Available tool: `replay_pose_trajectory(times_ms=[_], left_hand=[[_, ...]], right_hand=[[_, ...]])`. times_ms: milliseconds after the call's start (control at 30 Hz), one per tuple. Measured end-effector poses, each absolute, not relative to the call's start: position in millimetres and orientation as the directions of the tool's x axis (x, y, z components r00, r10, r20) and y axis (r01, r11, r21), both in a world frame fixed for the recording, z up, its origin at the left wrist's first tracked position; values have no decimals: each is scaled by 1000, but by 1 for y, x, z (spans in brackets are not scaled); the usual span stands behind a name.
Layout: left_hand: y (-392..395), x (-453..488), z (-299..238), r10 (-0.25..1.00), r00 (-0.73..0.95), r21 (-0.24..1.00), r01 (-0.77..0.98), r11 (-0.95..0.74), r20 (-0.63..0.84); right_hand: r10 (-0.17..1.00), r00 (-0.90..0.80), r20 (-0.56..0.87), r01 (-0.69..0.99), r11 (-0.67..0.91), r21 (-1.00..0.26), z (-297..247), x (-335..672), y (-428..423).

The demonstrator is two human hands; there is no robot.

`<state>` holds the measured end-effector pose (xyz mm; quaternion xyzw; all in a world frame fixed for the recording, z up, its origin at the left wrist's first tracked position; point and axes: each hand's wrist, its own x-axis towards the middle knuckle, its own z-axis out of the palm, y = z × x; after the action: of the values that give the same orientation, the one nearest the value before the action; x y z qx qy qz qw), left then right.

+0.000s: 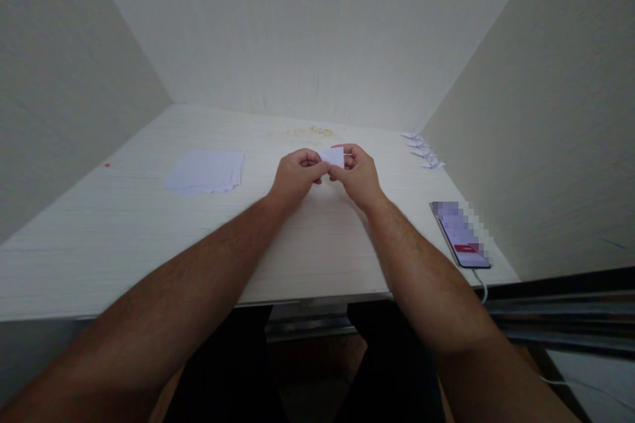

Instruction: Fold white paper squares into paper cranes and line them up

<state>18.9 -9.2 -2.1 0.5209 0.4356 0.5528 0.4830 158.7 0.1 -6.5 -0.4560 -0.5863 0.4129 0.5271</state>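
Note:
Between my two hands is a small piece of folded white paper point(333, 156), held up just above the middle of the table. My left hand point(296, 175) pinches its left side with thumb and fingers. On the other side, my right hand point(361, 175) grips the lower right edge, its thumb in front and its fingers behind. The fingertips of both hands nearly meet at the paper's bottom. Its exact folds are too small to make out.
A stack of white paper sheets point(206, 170) lies on the white table point(307, 244) at left. Several small folded paper figures point(421, 151) line the right wall. Nearer me, a phone point(459, 234) lies with a white cable point(481, 285) attached. Walls enclose the back and sides.

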Motion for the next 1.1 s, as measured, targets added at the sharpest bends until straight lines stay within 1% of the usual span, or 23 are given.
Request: replay_pose_trajectory(times_ms=[133,233,500,600,667,733,800,867,1100], left_hand=[[-10,24,-4,998,19,948,-314,-46,55],[-12,26,-2,1000,5,914,-405,-11,15],[-6,21,2,996,-84,904,-426,-33,-4],[0,14,3,989,-146,881,-469,-68,-2],[0,11,3,990,-139,865,-499,-59,-13],[-2,10,4,996,-83,868,-496,-28,-15],[-5,12,3,1000,-11,891,-455,1,-7],[-7,15,2,1000,24,917,-399,7,3],[-5,18,-4,995,-79,953,-293,-79,59]], right_hand=[[969,-17,245,74,245,-967,-7,153,-1],[971,-39,237,84,240,-967,-6,151,-3],[967,-86,239,99,247,-964,-10,154,0],[969,-78,233,72,238,-969,-12,155,1],[972,-57,227,43,230,-972,-12,155,1],[975,-50,216,31,218,-975,-12,155,0],[978,-55,202,30,204,-979,-11,155,0],[980,-59,192,26,194,-981,-12,154,-1],[985,-57,165,35,168,-985,-19,151,1]])
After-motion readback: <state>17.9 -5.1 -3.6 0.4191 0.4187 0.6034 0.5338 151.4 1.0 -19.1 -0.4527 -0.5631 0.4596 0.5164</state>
